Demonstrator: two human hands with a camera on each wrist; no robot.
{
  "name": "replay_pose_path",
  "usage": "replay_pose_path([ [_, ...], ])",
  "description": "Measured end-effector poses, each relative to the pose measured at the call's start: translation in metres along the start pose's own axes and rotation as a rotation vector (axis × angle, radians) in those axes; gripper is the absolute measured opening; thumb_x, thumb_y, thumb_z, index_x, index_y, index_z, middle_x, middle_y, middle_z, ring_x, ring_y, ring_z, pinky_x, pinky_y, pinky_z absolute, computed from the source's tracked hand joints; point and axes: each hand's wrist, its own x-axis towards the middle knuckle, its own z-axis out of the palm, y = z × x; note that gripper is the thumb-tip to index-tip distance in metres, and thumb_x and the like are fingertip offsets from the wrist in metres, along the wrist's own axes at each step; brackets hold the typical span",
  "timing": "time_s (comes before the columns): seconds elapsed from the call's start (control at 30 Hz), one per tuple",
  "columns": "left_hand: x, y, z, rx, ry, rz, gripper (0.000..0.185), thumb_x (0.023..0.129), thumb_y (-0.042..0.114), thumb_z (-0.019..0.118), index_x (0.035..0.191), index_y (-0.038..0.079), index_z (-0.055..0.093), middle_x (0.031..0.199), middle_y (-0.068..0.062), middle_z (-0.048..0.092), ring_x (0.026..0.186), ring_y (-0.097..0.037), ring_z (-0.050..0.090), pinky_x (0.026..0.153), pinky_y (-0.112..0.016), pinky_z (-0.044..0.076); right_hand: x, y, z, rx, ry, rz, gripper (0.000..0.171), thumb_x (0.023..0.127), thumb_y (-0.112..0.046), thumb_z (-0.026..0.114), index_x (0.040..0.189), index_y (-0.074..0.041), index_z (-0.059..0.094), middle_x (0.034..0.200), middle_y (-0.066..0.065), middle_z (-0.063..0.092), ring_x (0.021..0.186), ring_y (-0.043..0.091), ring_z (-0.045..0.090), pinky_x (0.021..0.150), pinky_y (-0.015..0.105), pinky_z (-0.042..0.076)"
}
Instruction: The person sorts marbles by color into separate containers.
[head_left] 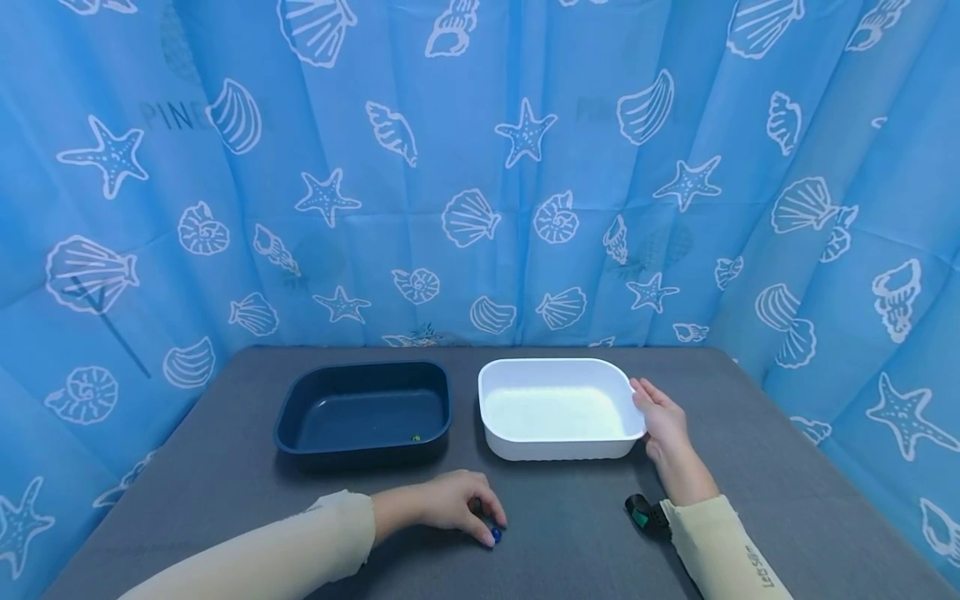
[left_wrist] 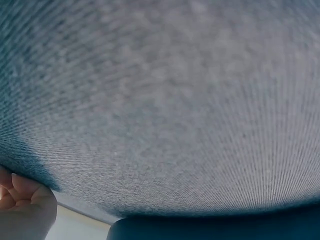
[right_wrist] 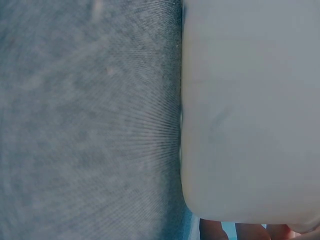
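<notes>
A small blue marble (head_left: 496, 534) lies on the grey bench (head_left: 750, 433), pinched under the left hand's (head_left: 450, 504) curled fingers, while the right hand (head_left: 663, 421) grips the white plastic tray's (head_left: 558, 367) edge, steadying it beside the dark-blue tray (head_left: 363, 371).

- Dark blue tray (head_left: 365, 410) on the grey desk (head_left: 750, 433)
- A tiny green speck (head_left: 415, 437) inside the dark blue tray
- Blue seashell curtain (head_left: 480, 167) behind the dark blue tray
</notes>
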Motion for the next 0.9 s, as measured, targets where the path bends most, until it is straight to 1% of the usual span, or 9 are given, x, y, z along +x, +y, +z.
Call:
replay_pose_path([
  [0.07, 0.004, -0.011, 0.002, 0.011, -0.006, 0.008, 0.022, 0.084, 0.036, 0.075, 0.106, 0.034, 0.073, 0.094, 0.018, 0.054, 0.088, 0.000, 0.049, 0.074, -0.020, 0.041, 0.000, 0.000, 0.000, 0.002, 0.000, 0.000, 0.052, 0.105, -0.015, 0.044, 0.154, -0.013, 0.027, 0.152, 0.004, 0.036, 0.140, 0.016, 0.032, 0.111, 0.033, 0.029],
  [0.13, 0.004, -0.008, 0.002, 0.031, -0.002, 0.005, 0.021, 0.085, 0.034, 0.075, 0.106, 0.033, 0.074, 0.095, 0.016, 0.055, 0.089, -0.001, 0.049, 0.074, -0.021, 0.041, 0.001, 0.001, 0.000, 0.003, -0.001, -0.001, 0.052, 0.104, -0.015, 0.044, 0.154, -0.013, 0.027, 0.152, 0.004, 0.035, 0.140, 0.016, 0.032, 0.111, 0.033, 0.029],
  [0.17, 0.002, -0.002, 0.001, 0.052, -0.002, 0.004, 0.021, 0.085, 0.033, 0.075, 0.106, 0.031, 0.074, 0.095, 0.016, 0.054, 0.089, -0.001, 0.049, 0.074, -0.021, 0.041, 0.001, 0.001, 0.000, 0.003, -0.003, -0.004, 0.052, 0.104, -0.015, 0.044, 0.154, -0.013, 0.026, 0.152, 0.004, 0.035, 0.140, 0.017, 0.032, 0.111, 0.033, 0.029],
  [0.27, -0.007, 0.023, -0.004, 0.057, 0.011, -0.024, 0.020, 0.085, 0.024, 0.076, 0.105, 0.022, 0.075, 0.092, 0.012, 0.054, 0.087, -0.003, 0.049, 0.075, -0.023, 0.041, 0.001, 0.002, 0.000, 0.008, -0.005, -0.010, 0.052, 0.104, -0.014, 0.044, 0.154, -0.012, 0.026, 0.152, 0.005, 0.035, 0.140, 0.017, 0.032, 0.111, 0.033, 0.029],
  [0.33, -0.011, 0.033, -0.005, 0.062, 0.020, -0.034, 0.019, 0.085, 0.019, 0.075, 0.104, 0.019, 0.076, 0.090, 0.013, 0.053, 0.086, -0.002, 0.047, 0.074, -0.022, 0.040, 0.001, 0.002, 0.000, 0.009, -0.007, -0.013, 0.053, 0.104, -0.014, 0.044, 0.154, -0.012, 0.026, 0.152, 0.006, 0.035, 0.140, 0.017, 0.032, 0.111, 0.033, 0.029],
  [0.37, -0.013, 0.041, -0.007, 0.040, 0.026, -0.049, 0.018, 0.084, 0.018, 0.076, 0.102, 0.017, 0.076, 0.088, 0.013, 0.052, 0.085, -0.002, 0.047, 0.075, -0.021, 0.039, 0.001, 0.002, 0.000, 0.008, -0.006, -0.013, 0.052, 0.104, -0.014, 0.044, 0.154, -0.012, 0.026, 0.152, 0.006, 0.035, 0.140, 0.017, 0.032, 0.111, 0.033, 0.029],
  [0.47, -0.016, 0.049, -0.008, 0.012, 0.038, -0.082, 0.015, 0.084, 0.014, 0.076, 0.099, 0.015, 0.076, 0.086, 0.014, 0.052, 0.084, -0.001, 0.045, 0.076, -0.021, 0.038, 0.001, 0.003, 0.000, 0.003, -0.008, -0.013, 0.053, 0.104, -0.015, 0.044, 0.154, -0.012, 0.026, 0.152, 0.005, 0.035, 0.140, 0.018, 0.031, 0.111, 0.033, 0.028],
  [0.63, -0.017, 0.053, -0.009, -0.018, 0.043, -0.109, 0.013, 0.084, 0.015, 0.076, 0.097, 0.015, 0.077, 0.086, 0.013, 0.052, 0.084, -0.001, 0.046, 0.077, -0.020, 0.037, 0.002, 0.003, 0.000, -0.001, -0.011, -0.015, 0.053, 0.104, -0.016, 0.045, 0.154, -0.012, 0.025, 0.152, 0.005, 0.034, 0.140, 0.018, 0.031, 0.111, 0.033, 0.028],
  [0.9, -0.018, 0.049, -0.008, -0.065, 0.055, -0.081, 0.012, 0.085, 0.013, 0.075, 0.097, 0.012, 0.076, 0.087, 0.012, 0.054, 0.084, -0.002, 0.049, 0.075, -0.020, 0.040, 0.002, 0.003, 0.001, -0.001, 0.004, -0.010, 0.052, 0.105, -0.015, 0.044, 0.154, -0.012, 0.026, 0.152, 0.005, 0.035, 0.140, 0.017, 0.032, 0.111, 0.033, 0.029],
])
